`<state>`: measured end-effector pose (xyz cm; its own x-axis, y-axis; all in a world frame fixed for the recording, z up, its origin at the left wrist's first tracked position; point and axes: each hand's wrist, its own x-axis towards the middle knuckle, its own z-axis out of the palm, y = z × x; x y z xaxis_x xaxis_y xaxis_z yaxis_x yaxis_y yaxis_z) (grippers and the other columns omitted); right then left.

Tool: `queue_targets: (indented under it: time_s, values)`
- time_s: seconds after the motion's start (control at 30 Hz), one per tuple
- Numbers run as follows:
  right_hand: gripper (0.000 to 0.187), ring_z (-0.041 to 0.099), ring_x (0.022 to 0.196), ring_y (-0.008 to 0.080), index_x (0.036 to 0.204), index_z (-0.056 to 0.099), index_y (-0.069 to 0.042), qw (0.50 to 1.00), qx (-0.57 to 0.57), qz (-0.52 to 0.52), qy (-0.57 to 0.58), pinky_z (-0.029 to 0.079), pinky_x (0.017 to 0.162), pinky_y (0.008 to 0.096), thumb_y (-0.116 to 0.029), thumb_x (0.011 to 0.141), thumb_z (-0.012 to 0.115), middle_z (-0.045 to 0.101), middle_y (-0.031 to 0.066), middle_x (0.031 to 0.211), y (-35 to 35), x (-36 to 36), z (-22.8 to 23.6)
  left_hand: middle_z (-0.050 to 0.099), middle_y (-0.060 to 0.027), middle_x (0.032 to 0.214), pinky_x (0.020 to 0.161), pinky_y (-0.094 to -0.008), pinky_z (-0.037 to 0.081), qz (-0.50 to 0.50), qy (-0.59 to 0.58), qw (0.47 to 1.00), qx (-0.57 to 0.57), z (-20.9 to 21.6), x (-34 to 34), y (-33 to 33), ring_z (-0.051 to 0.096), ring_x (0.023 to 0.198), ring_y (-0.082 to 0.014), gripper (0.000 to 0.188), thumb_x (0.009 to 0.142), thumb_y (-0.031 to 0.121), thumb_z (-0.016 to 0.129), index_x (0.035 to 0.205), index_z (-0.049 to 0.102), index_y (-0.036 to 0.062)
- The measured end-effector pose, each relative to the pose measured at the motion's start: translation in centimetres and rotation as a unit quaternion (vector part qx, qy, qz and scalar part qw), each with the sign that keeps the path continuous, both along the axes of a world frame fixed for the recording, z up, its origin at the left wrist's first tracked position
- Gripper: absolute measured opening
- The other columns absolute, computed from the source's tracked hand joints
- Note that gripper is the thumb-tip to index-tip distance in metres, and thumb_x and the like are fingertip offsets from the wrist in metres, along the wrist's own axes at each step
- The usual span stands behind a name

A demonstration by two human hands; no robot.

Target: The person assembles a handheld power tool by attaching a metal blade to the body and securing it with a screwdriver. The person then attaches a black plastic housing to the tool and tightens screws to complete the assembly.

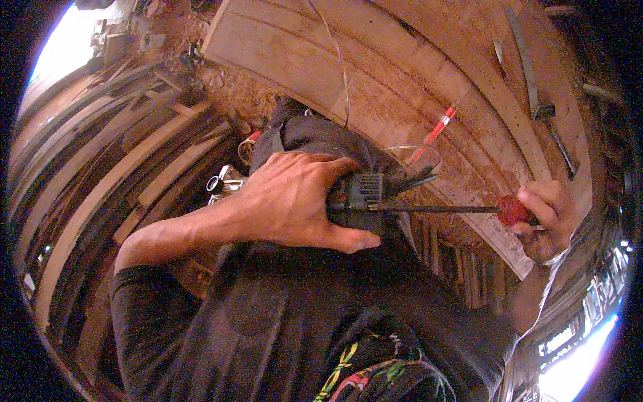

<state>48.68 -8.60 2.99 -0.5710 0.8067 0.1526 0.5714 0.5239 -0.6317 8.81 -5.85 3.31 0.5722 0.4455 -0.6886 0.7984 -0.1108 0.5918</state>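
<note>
My left hand [295, 201] grips a dark power tool [367, 189] with a vented housing, its thumb and fingers wrapped round the body. A metal fitting [226, 184] with a ring shows beyond the back of that hand; it seems to belong to the tool. My right hand [549, 218] is closed round the red handle of a screwdriver [512, 211]. The screwdriver's long dark shaft lies level and points left, reaching the tool's housing. Its tip is hard to make out against the dark body. The tool is over my lap, against my dark clothing.
Wide wooden boards [375, 60] lie ahead, with a red pen-like stick [435, 134] and a dark metal bar [526, 67] on them. A thin cord [341, 74] runs across the boards. Long timber strips [127, 167] are stacked at left. Sawdust covers the ground [231, 84].
</note>
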Motion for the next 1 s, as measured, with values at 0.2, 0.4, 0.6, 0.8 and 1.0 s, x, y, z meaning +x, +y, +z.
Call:
queue_targets:
  time_s: [0.2, 0.4, 0.6, 0.8, 1.0]
  values:
    - [0.051, 0.068, 0.075, 0.0263, 0.102, 0.071, -0.006, 0.954, -0.300, -0.018, -0.025, 0.053, 0.067, 0.0359, -0.052, 0.083, 0.079, 0.070, 0.0110, 0.090, 0.1, -0.5, 2.0, 0.068, -0.0254, 0.121, 0.102, -0.0471, 0.048, -0.009, -0.004, 0.999, 0.039, 0.2, -0.1, -0.8, 0.064, 0.115, -0.0404, 0.105, 0.067, 0.077, 0.073, 0.132, 0.059, -0.0049]
    - [0.054, 0.069, 0.072, 0.0270, 0.101, 0.071, -0.007, 0.996, -0.069, 0.022, -0.046, 0.051, 0.067, 0.0353, -0.051, 0.073, 0.084, 0.073, 0.0107, 0.086, -0.2, -0.3, 0.1, 0.069, -0.0252, 0.117, 0.098, -0.0473, 0.050, -0.003, -0.013, 0.999, 0.038, 0.3, 0.1, -0.5, 0.065, 0.112, -0.0399, 0.104, 0.067, 0.077, 0.072, 0.130, 0.061, -0.0041]
    - [0.051, 0.069, 0.069, 0.0293, 0.099, 0.071, -0.006, 0.938, -0.331, 0.087, -0.055, 0.052, 0.066, 0.0377, -0.048, 0.073, 0.084, 0.073, 0.0110, 0.083, 0.8, 0.9, 0.6, 0.070, -0.0248, 0.114, 0.097, -0.0472, 0.050, -0.024, -0.010, 0.998, 0.053, 0.3, 0.2, -1.0, 0.066, 0.110, -0.0394, 0.103, 0.065, 0.077, 0.073, 0.128, 0.062, -0.0037]
    - [0.055, 0.068, 0.067, 0.0289, 0.096, 0.071, -0.004, 0.993, -0.111, 0.031, 0.018, 0.052, 0.064, 0.0369, -0.056, 0.080, 0.079, 0.071, 0.0118, 0.079, 0.0, -0.5, -0.5, 0.069, -0.0248, 0.117, 0.099, -0.0464, 0.050, -0.010, -0.008, 0.999, 0.038, -0.1, 0.5, -0.7, 0.066, 0.112, -0.0391, 0.104, 0.064, 0.078, 0.073, 0.129, 0.062, -0.0032]
    - [0.060, 0.068, 0.068, 0.0285, 0.097, 0.070, -0.004, 0.944, -0.323, 0.059, -0.019, 0.051, 0.064, 0.0354, -0.063, 0.085, 0.071, 0.069, 0.0112, 0.077, 0.4, 0.4, 0.2, 0.069, -0.0238, 0.119, 0.100, -0.0463, 0.049, -0.030, 0.016, 0.999, 0.039, 0.5, 0.9, -0.9, 0.066, 0.113, -0.0388, 0.105, 0.065, 0.078, 0.073, 0.131, 0.061, -0.0031]
